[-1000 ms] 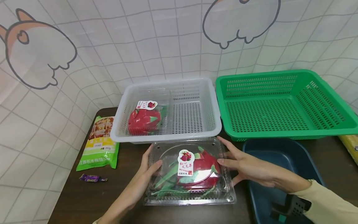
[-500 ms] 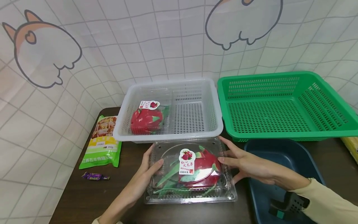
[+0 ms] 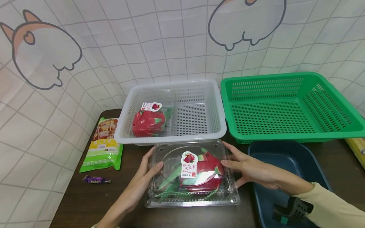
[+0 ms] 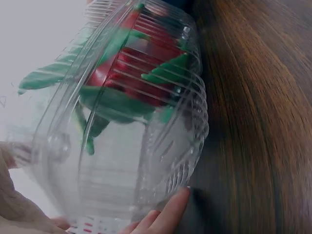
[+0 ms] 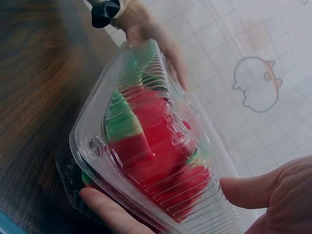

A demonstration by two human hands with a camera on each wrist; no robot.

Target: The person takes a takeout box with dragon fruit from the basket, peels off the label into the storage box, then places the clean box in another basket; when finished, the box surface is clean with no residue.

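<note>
In the head view, a clear plastic clamshell box (image 3: 171, 152) is held between both hands at the front of the table. Inside lies a red dragon fruit (image 3: 206, 171) with green scales, and a white label (image 3: 189, 164) is stuck on the lid. My left hand (image 3: 144, 174) grips the box's left side, thumb on the lid's edge. On the opposite side my right hand (image 3: 253, 167) holds it, thumb above and fingers around the side. In the right wrist view the box (image 5: 141, 190) stands between thumb and fingers; the left wrist view shows fingertips (image 4: 170, 209) along its lower edge.
Behind stands a white basket (image 3: 171, 139) with a similar dragon fruit box (image 3: 148, 120) in it. A green basket (image 3: 268, 136) is to its right, above a dark blue tub (image 3: 273, 152). At left lie a food bag (image 3: 104, 145) and a purple-wrapped candy (image 3: 96, 180).
Both hands keep their hold on the box, which stays in nearly the same place. The head view has shifted slightly.
</note>
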